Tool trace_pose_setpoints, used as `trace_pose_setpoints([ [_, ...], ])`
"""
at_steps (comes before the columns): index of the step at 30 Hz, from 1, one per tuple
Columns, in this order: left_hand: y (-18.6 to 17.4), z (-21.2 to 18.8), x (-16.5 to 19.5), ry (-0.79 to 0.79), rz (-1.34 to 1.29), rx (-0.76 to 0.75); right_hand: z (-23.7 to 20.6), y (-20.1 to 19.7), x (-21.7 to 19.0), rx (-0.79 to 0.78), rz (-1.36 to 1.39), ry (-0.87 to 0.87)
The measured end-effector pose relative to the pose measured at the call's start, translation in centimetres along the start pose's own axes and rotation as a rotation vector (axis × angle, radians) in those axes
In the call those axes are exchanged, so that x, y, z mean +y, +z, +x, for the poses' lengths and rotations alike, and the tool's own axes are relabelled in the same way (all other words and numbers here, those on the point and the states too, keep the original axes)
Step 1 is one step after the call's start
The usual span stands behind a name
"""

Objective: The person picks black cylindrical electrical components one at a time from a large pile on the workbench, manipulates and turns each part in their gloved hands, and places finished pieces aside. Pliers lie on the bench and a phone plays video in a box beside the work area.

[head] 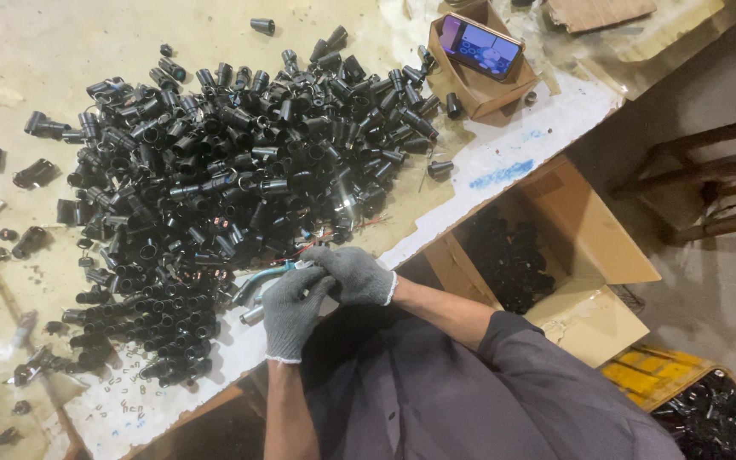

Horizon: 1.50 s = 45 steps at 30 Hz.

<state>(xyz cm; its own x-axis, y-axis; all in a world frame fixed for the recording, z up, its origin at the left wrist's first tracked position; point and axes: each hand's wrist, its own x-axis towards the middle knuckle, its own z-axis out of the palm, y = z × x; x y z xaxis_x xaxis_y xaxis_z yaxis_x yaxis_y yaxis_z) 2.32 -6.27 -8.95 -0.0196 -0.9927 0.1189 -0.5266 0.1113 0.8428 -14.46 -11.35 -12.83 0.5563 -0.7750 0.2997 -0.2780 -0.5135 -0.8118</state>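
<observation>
1. We look down on our two gloved hands at the near edge of the table (504, 153). The left hand (293, 311) and the right hand (353, 274) are pressed together, both curled around a small part that the gloves hide almost entirely.

2. The left hand also seems to clasp a pair of pliers (259, 281) with pale blue-green grips – the handles stick out toward the pile. Which fingers do what inside the grasp, we cannot tell.

3. Just beyond the hands lies a wide heap of black tubular parts (223, 170), spread across most of the tabletop, with strays around its edges. A few thin red wires (317, 243) show at the near side of the heap.

4. We judge each part light, rigid and smooth – probably hard plastic, so it may slip in knit gloves. Pinching it round the barrel looks firmest, with the open end left free.

5. At the far corner a phone (480, 47) leans in a small cardboard tray (470, 89).

6. Beside the table an open cardboard box (589, 247) holds more black parts, and a yellow crate (653, 379) sits lower right.
</observation>
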Motion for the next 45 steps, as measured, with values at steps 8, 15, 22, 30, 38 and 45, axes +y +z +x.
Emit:
trace_pose_setpoints([
  [8,0.4,-0.3,0.0,-0.019,0.021,0.053,0.1,0.2,-0.1,-0.002,-0.012,0.048],
  [15,0.5,1.0,0.3,0.022,0.079,0.040,0.3,-0.1,-0.3,0.048,-0.009,0.071],
  [22,-0.2,2.2,0.3,-0.115,-0.058,-0.094,0.2,-0.1,-0.9,0.143,-0.029,0.012],
  [30,0.5,1.0,1.2,0.019,0.141,-0.010,0.0,-0.1,-0.9,0.144,-0.079,0.017],
  [38,-0.2,1.6,1.2,0.049,0.093,-0.046,0.3,-0.3,-1.4,0.213,-0.077,-0.032],
  [45,-0.2,-1.4,0.1,0.015,-0.063,0.354,-2.0,-1.1,0.4,0.377,0.190,-0.024],
])
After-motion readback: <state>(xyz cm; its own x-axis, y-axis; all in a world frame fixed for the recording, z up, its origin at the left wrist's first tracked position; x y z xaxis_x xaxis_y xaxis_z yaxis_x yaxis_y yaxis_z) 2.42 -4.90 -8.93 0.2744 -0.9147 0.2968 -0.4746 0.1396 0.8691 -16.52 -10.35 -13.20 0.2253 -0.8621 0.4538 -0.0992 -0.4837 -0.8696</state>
